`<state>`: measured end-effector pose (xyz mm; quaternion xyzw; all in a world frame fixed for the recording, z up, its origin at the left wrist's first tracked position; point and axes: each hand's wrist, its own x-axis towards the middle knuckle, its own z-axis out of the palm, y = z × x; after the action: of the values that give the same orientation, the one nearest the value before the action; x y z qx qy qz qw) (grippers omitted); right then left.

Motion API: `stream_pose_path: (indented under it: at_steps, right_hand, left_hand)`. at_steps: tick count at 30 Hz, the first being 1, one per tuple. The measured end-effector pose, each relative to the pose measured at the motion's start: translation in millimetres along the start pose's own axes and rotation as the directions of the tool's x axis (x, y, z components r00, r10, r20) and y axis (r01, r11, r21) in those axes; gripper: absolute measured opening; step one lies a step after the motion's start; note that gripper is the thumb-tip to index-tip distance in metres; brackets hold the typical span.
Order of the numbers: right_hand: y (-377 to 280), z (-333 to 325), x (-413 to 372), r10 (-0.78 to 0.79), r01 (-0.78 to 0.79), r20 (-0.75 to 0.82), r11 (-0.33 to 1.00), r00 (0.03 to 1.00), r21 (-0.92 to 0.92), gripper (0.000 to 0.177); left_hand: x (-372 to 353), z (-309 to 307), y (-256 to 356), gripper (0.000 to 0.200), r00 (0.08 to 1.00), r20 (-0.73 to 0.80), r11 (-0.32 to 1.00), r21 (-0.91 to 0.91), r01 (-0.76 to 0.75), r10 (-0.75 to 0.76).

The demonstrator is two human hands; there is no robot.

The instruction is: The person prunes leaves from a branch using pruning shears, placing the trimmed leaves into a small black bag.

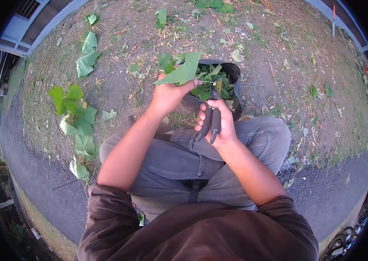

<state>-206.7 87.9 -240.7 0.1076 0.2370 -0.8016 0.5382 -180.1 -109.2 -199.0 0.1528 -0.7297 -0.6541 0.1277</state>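
Note:
My left hand (168, 95) grips a large green leaf (185, 71), its fingers partly hidden behind the blade. A thin pale stem (206, 81) runs from that hand to the right. In my right hand (222, 115) is a pair of pruning shears (212, 114) with dark handles, fingers wrapped round them. The blades of the shears point away from me and meet the far end of the stem. Under both hands stands a black bag (232, 71) holding many cut green leaf pieces (226, 89).
A vine with broad leaves (84, 119) trails over the ground on my left, with more leaves (89, 54) farther out. Dry soil (275, 82) with sparse grass and litter surrounds the bag. Asphalt (340, 180) borders it, and my bent legs (253, 135) are close to the bag.

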Motion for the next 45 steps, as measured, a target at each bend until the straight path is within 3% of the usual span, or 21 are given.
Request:
stream_pose_path:
  at_steps: [4,6,9,11,15,18,24,28,33,43,45]
  right_hand:
    - [6.4,22.7,-3.4,-0.035,0.032,0.071,0.999,0.997,0.038,0.034]
    - [9.6,29.5,-3.5,-0.042,0.039,0.069,0.999,0.997,0.031,0.036]
    - [12.7,29.3,-3.0,-0.043,0.045,0.106,0.999,0.993,-0.015,0.04]
    - [13.1,31.1,-3.8,-0.062,0.077,0.131,0.991,0.989,-0.111,0.041]
    - [10.3,31.9,-3.8,-0.116,0.127,0.098,0.985,0.988,-0.115,0.042]
    - [5.9,26.1,-1.5,-0.165,0.17,0.069,0.983,0.984,-0.073,0.044]
    - [4.3,22.0,-1.4,-0.178,0.176,-0.006,0.976,0.984,-0.125,0.044]
    - [5.4,25.9,-3.2,-0.198,0.172,-0.086,0.954,0.976,-0.244,0.038]
    - [6.5,28.3,-4.5,-0.211,0.146,-0.175,0.934,0.962,-0.326,0.031]
    - [7.2,21.6,-1.1,-0.173,0.087,-0.207,0.926,0.963,-0.367,0.03]
    - [8.5,28.7,-2.5,-0.126,0.082,-0.16,0.963,0.979,-0.256,0.032]
  left_hand:
    - [1.6,-0.8,6.7,0.023,0.999,-0.02,0.997,-0.061,0.036,-0.037]
    - [1.3,-1.0,9.6,0.02,0.989,-0.058,0.962,-0.248,0.116,-0.134]
    - [1.2,-3.0,15.3,0.018,0.985,-0.052,0.921,-0.366,0.134,-0.164]
    - [-0.8,-3.7,20.9,0.019,0.985,-0.039,0.939,-0.31,0.15,-0.17]
    - [-2.7,-4.3,18.8,0.023,0.989,0.07,0.983,-0.12,0.137,-0.129]
    - [-5.5,-4.5,21.7,0.025,0.975,0.132,0.978,-0.087,0.192,-0.18]
    - [-4.8,-0.4,16.2,0.024,0.99,0.062,0.992,-0.026,0.127,-0.125]
    - [-3.5,-2.6,14.7,0.022,0.988,0.044,0.986,-0.066,0.151,-0.148]
    - [-1.2,-4.1,13.1,0.018,0.994,0.033,0.995,0.017,0.1,-0.1]
    - [-0.7,-1.0,14.9,0.014,0.993,-0.038,0.993,-0.045,0.108,-0.109]
    - [-0.1,-2.4,14.0,0.015,0.986,-0.079,0.984,-0.114,0.135,-0.145]
